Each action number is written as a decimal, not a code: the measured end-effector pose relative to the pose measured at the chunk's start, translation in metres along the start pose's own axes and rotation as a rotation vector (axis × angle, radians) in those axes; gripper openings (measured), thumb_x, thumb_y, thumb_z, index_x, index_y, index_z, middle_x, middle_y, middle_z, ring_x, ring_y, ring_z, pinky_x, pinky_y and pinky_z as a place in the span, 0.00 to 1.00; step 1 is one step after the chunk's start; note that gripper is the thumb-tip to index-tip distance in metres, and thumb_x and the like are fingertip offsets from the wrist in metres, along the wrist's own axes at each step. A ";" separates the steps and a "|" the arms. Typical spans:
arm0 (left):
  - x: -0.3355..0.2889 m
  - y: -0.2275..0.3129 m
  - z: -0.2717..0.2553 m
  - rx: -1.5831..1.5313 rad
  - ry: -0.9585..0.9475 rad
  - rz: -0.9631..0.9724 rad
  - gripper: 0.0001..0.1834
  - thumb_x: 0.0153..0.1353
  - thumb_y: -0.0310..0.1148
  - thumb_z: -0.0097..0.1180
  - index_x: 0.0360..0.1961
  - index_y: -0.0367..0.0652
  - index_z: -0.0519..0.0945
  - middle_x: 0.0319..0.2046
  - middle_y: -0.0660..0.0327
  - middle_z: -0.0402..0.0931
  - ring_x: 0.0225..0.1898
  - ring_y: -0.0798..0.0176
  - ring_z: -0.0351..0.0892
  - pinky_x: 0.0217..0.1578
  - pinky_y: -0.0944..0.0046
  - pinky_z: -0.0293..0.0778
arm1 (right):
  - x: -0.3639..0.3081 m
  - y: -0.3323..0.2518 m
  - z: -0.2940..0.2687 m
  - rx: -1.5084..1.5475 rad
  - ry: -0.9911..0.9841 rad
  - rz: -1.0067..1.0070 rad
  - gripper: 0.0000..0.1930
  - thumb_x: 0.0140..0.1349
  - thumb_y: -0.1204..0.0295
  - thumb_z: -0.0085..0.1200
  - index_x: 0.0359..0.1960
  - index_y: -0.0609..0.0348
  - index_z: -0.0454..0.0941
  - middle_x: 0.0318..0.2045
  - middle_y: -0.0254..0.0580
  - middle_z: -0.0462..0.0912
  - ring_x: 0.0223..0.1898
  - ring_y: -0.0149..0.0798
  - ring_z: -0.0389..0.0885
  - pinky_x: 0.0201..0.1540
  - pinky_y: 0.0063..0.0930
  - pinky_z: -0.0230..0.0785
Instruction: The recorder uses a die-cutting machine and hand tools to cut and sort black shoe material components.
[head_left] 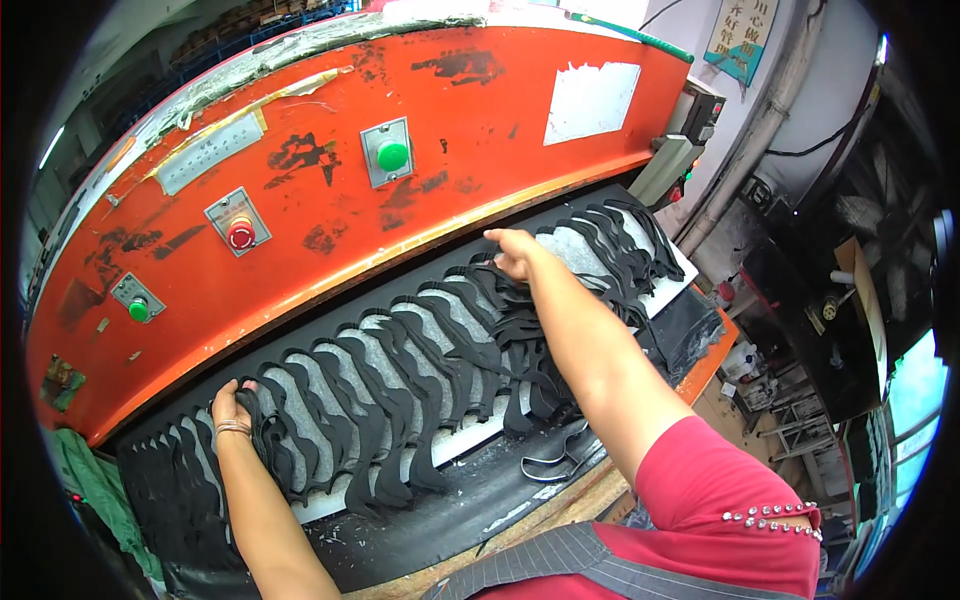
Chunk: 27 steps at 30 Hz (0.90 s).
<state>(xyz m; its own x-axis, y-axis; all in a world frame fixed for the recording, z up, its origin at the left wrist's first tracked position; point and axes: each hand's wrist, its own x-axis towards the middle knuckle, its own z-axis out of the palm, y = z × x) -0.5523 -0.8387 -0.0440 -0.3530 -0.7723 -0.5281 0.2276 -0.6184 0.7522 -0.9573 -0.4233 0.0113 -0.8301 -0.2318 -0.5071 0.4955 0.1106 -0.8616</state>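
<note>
Rows of wavy black strips (345, 380) lie side by side over a grey speckled sheet (300, 415), on a white board (470, 437) under an orange machine. My left hand (230, 408), with bands at the wrist, has its fingers closed on the far end of a black strip at the left part of the rows. Further right, my right hand (514, 254) reaches to the far edge, its fingers curled down on a bunch of black strips (525, 325); its fingertips are partly hidden. Below that bunch the strips hang tangled over the board's near edge.
The orange machine front (330, 170) rises just beyond the strips, with a red button (240, 235) and green buttons (392, 155). A loose black-and-white loop (550, 467) lies on the black bed near the wooden edge. Green cloth (90, 490) hangs at the left.
</note>
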 end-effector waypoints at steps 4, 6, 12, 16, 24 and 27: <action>-0.005 0.001 0.004 0.161 0.021 -0.037 0.13 0.60 0.41 0.56 0.31 0.45 0.70 0.19 0.62 0.70 0.15 0.66 0.67 0.18 0.63 0.69 | 0.000 0.012 0.012 0.444 0.015 0.062 0.21 0.63 0.70 0.50 0.52 0.74 0.65 0.49 0.60 0.72 0.35 0.50 0.81 0.31 0.42 0.81; -0.005 0.006 -0.007 0.297 0.054 -0.054 0.19 0.59 0.53 0.56 0.24 0.52 0.68 0.11 0.70 0.62 0.12 0.68 0.62 0.15 0.66 0.58 | -0.007 0.014 0.025 0.538 -0.070 0.001 0.16 0.64 0.71 0.48 0.48 0.71 0.67 0.45 0.54 0.77 0.33 0.45 0.81 0.33 0.38 0.82; 0.001 0.008 -0.001 0.204 -0.061 -0.190 0.32 0.52 0.67 0.56 0.32 0.44 0.75 0.09 0.73 0.57 0.07 0.71 0.52 0.11 0.71 0.47 | 0.015 0.007 0.013 0.353 -0.023 0.167 0.13 0.65 0.62 0.51 0.45 0.55 0.72 0.29 0.44 0.77 0.18 0.30 0.72 0.13 0.17 0.62; 0.009 0.010 -0.021 0.173 -0.300 -0.204 0.30 0.56 0.65 0.54 0.21 0.45 0.73 0.11 0.71 0.57 0.10 0.71 0.52 0.15 0.72 0.51 | 0.011 0.013 0.021 0.358 -0.035 0.112 0.09 0.63 0.64 0.53 0.35 0.57 0.73 0.20 0.35 0.72 0.18 0.27 0.70 0.15 0.20 0.59; 0.008 -0.009 0.002 0.593 0.010 0.298 0.24 0.67 0.51 0.48 0.27 0.37 0.75 0.12 0.68 0.61 0.16 0.71 0.54 0.21 0.67 0.54 | 0.005 0.020 0.020 0.240 0.078 -0.089 0.10 0.58 0.66 0.57 0.34 0.60 0.79 0.24 0.35 0.74 0.24 0.32 0.67 0.29 0.28 0.63; 0.000 -0.004 -0.018 0.559 0.040 0.305 0.24 0.67 0.51 0.48 0.27 0.38 0.75 0.11 0.71 0.58 0.15 0.72 0.53 0.19 0.70 0.53 | -0.011 0.021 0.037 0.187 0.046 -0.081 0.08 0.57 0.67 0.58 0.33 0.58 0.80 0.21 0.34 0.73 0.24 0.31 0.66 0.29 0.28 0.63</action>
<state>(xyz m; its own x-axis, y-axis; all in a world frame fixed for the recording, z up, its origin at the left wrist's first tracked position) -0.5366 -0.8386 -0.0545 -0.3108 -0.9130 -0.2643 -0.1994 -0.2093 0.9573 -0.9284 -0.4544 -0.0006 -0.8779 -0.1878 -0.4404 0.4618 -0.0893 -0.8825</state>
